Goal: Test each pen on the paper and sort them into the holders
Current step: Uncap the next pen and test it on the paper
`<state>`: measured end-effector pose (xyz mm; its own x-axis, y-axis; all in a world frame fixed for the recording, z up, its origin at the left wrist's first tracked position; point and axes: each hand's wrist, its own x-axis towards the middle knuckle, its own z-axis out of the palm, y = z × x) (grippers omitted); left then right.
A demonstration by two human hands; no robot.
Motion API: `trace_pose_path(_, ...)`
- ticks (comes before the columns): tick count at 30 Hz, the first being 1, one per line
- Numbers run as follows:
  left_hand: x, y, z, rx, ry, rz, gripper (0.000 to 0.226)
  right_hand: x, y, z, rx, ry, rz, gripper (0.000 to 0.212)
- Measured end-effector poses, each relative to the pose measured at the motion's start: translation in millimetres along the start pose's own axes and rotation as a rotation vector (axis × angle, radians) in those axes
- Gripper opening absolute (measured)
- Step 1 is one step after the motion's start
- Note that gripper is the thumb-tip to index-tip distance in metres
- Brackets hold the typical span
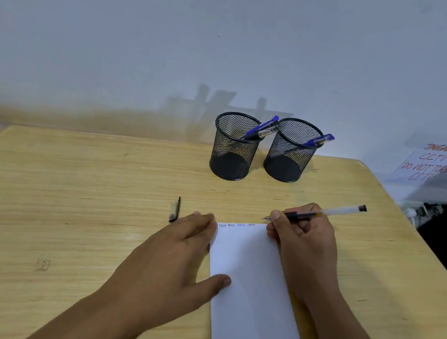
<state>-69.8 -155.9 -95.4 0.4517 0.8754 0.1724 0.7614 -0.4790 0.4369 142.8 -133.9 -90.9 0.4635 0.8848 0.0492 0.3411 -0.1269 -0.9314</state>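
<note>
Gripping the pen (315, 213) between pinched thumb and fingers, the right hand (303, 244) holds its tip just beyond the paper (247, 285) top edge; left hand (174, 259) lies flat, fingers together, on the paper's left edge.

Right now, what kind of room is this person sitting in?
Probably an office or study room. There is a wooden desk, two mesh pen holders by a plain wall, and a taped notice about CCTV.

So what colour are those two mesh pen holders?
Black, both pen holders, clearest in the head view.
</note>
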Motion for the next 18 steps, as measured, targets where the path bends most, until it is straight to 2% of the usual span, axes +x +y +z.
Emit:
trace_pose_path(8, 13.5, -13.6, -9.1, -0.236, 0.372, -0.203, 0.033, 0.6, 0.1, -2.3, 0.065, -0.037, -0.007, 0.018)
trace_pose_path(11, 20.1, -17.3, -11.8, -0.251, 0.387, -0.277, 0.033, 1.3, -1.4, -3.8, 0.129, -0.051, -0.005, 0.016)
trace_pose_path(15, 22.8, -15.8, -9.2, -0.168, 0.392, -0.409, 0.034, -0.4, -1.1, -7.2, 0.229, -0.072, -0.018, 0.012)
trace_pose_path(18, 23.0, -16.7, -9.0, -0.093, 0.385, -0.443, 0.032, -1.4, -1.1, -8.8, 0.275, -0.101, -0.009, 0.013)
